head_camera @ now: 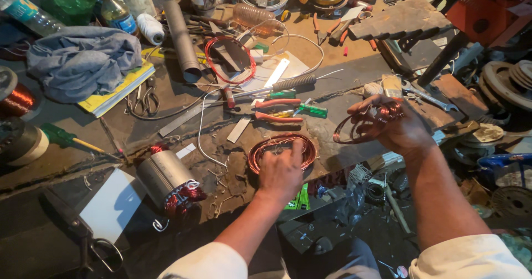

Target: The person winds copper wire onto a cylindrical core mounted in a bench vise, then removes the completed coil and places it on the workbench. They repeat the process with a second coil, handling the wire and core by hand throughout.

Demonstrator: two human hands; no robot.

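Left hand: I see my left hand (281,171) pressing the flat copper coil (281,147) onto the workbench (138,129).
Right hand: my right hand (400,126) grips a raised copper coil bundle (363,125).
Nearby: red-handled pliers (269,111), wound stator (169,180).

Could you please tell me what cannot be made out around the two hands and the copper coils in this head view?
- Left hand: its fingertips and grip on the flat copper coil are hidden by the hand's own back.
- Right hand: the palm hides part of the second coil, which is motion-blurred.
- Wound motor stator: far end in shadow.
- Scissors: blades lost in darkness near the bottom edge.
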